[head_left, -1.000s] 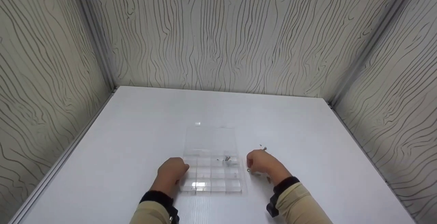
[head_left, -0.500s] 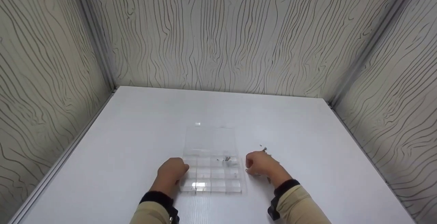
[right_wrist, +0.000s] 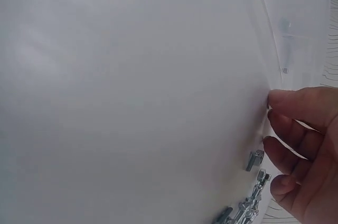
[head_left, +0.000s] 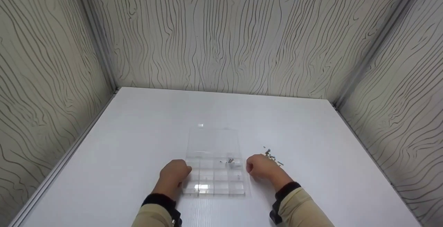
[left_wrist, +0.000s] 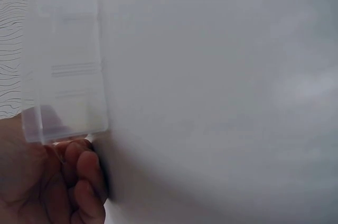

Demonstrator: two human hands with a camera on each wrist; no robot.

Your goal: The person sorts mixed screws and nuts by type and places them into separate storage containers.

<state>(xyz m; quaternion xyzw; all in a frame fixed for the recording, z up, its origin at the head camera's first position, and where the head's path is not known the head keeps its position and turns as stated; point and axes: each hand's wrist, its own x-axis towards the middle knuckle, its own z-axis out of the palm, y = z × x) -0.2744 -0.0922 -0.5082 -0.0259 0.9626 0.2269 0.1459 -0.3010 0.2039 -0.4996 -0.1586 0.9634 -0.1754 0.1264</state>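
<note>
A clear plastic compartment box (head_left: 207,172) lies on the white table with its lid (head_left: 213,139) folded back. My left hand (head_left: 174,171) grips the box's left side, and the left wrist view has its fingers (left_wrist: 87,166) curled by the corner. Several small screws (head_left: 230,160) sit in a rear right compartment. Just off the box's right side, my right hand (head_left: 262,166) pinches thumb against index finger. A tiny dark bit of metal (right_wrist: 268,106) shows at those fingertips, its kind unclear. Beside this hand lie loose bolts and nuts (head_left: 270,156).
The white table (head_left: 145,116) runs back to a wood-grain patterned wall (head_left: 207,40), with similar panels left and right. Grey metal posts (head_left: 98,40) stand at the corners. One loose nut (right_wrist: 255,159) sits nearest the right fingers.
My right hand has shifted slightly left toward the box, uncovering more of the loose hardware behind it. My left hand and the box have stayed put.
</note>
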